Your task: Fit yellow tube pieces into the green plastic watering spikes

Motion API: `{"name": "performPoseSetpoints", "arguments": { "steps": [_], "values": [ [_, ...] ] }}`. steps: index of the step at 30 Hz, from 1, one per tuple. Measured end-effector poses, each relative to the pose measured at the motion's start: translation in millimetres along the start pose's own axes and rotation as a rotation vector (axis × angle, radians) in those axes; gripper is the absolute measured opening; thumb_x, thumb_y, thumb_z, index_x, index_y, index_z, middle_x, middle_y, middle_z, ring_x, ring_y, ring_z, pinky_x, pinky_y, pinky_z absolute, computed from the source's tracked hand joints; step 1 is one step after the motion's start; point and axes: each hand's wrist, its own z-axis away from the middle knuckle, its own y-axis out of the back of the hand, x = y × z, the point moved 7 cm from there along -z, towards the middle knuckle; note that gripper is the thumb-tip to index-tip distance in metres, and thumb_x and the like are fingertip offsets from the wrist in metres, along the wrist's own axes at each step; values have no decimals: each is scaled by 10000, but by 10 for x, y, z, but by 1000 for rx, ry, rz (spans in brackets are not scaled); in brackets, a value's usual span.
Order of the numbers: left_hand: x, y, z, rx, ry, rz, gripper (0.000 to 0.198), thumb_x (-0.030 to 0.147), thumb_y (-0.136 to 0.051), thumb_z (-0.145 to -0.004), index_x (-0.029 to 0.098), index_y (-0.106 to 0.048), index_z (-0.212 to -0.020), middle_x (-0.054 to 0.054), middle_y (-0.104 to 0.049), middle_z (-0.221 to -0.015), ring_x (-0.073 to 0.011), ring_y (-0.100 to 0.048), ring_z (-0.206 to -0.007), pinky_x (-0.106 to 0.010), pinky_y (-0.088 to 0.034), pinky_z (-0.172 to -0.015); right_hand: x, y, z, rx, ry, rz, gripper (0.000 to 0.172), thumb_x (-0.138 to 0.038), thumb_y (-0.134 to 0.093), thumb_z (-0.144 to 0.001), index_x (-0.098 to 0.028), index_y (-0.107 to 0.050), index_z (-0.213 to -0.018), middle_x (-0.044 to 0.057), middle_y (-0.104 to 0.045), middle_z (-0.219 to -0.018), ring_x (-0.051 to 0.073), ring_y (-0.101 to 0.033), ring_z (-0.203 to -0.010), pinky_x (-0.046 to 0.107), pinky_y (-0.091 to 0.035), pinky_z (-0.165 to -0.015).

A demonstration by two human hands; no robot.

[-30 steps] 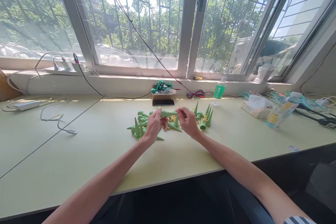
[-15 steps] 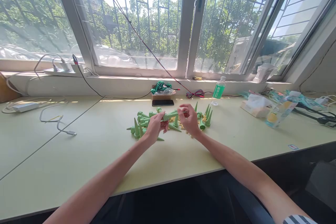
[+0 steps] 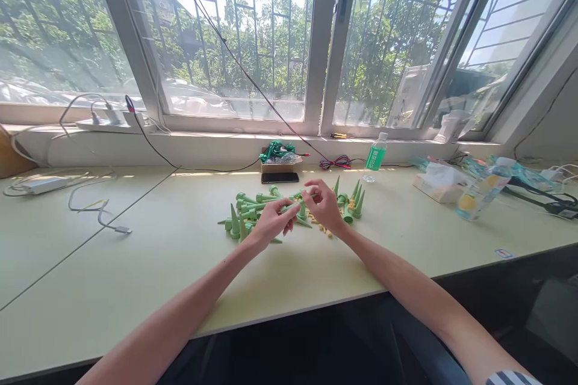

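My left hand (image 3: pixel 271 221) is closed around a green plastic spike (image 3: pixel 289 208), which is mostly covered by the fingers. Just to its right, my right hand (image 3: pixel 324 207) has thumb and fingers pinched together close to the left fingertips; what lies in that pinch is too small to make out. Around both hands more green cone-shaped spikes (image 3: pixel 234 221) stand upright or lie on their sides. Small yellowish pieces (image 3: pixel 324 230) are scattered beneath and beside my right hand.
Behind the spikes lie a black phone (image 3: pixel 280 177) and a small open box (image 3: pixel 280 166) with green items. A green-labelled bottle (image 3: pixel 376 157), a tissue box (image 3: pixel 438 185) and another bottle (image 3: pixel 483 192) stand to the right. A cable (image 3: pixel 102 210) lies at left.
My left hand has turned and shifted slightly to the right, so its fingers now cover more of the green spike. The right hand stays nearly in place, still pinched.
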Motion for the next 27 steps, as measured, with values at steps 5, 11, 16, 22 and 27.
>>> {"name": "performPoseSetpoints", "arguments": {
  "steps": [5, 11, 16, 22, 27],
  "values": [
    [11, -78, 16, -34, -167, -363, 322, 431, -568, -808, 165, -551, -628, 14, -501, -558, -90, -453, -498, -200, -331, -449, 23, 7, -31, -51, 19, 131, 196, -343, -499, -857, -184, -532, -966, -100, -400, -489, 77, -363, -428, 193, -329, -487],
    [70, -152, 51, -48, -337, -615, 257, 343, -571, -796, 171, -601, -608, -2, -555, -596, -112, -458, -579, -228, -336, -550, 14, 29, -33, -43, 12, 181, 232, -390, -443, -904, -184, -542, -940, -106, -350, -459, 79, -311, -422, 194, -293, -490],
    [48, -120, 32, -27, -309, -663, 225, 351, -580, -788, 180, -654, -661, -20, -593, -658, -131, -503, -620, -247, -366, -618, 35, 87, -48, 4, 10, 275, 352, -438, -315, -967, -184, -559, -950, -78, -386, -483, 92, -346, -432, 201, -289, -503],
    [17, -43, 4, 42, -240, -692, 280, 416, -599, -777, 181, -676, -645, -27, -588, -671, -135, -482, -621, -256, -346, -603, 244, 125, -100, -28, -125, 588, 369, -401, -353, -962, -189, -609, -800, -15, -520, -542, 129, -478, -517, 227, -271, -525],
    [29, -7, 2, 87, -247, -629, 242, 400, -646, -742, 191, -697, -631, -14, -562, -617, -124, -451, -566, -250, -330, -569, 320, 145, -109, -49, -187, 705, 480, -443, -311, -973, -187, -601, -689, 25, -582, -593, 144, -524, -577, 242, -249, -519]
  ]
}}
